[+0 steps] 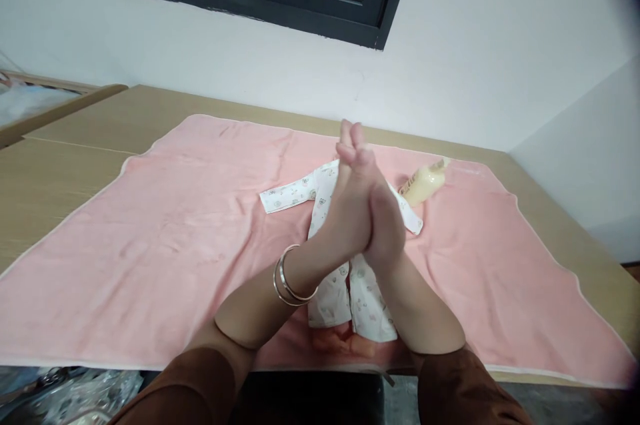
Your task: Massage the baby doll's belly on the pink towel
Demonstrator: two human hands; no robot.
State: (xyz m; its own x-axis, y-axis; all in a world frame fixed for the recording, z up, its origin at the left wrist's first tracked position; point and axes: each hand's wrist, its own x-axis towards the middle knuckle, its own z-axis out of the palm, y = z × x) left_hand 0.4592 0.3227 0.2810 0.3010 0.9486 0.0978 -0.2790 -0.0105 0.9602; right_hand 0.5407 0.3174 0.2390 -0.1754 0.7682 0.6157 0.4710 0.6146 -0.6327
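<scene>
My left hand (353, 201), with two thin bangles (293, 281) on its wrist, is pressed palm to palm against my right hand (387, 228). The fingers of the left stretch upward and away; those of the right are partly hidden behind it and slightly blurred. Nothing shows between the palms. Beneath both hands lies a white baby outfit (327, 298) with a small print, its sleeves spread and its two legs toward me. My hands cover its middle. Just right of its sleeve, a pump bottle (425, 183) of pale yellow liquid lies on its side.
A pink blanket (190, 231) with a pale edge covers much of the wooden table (100, 121). Reddish folds or shapes (345, 343) show below the outfit's legs. Behind stand a white wall and a dark window frame (300, 5). Clear plastic bags (100, 395) lie at lower left.
</scene>
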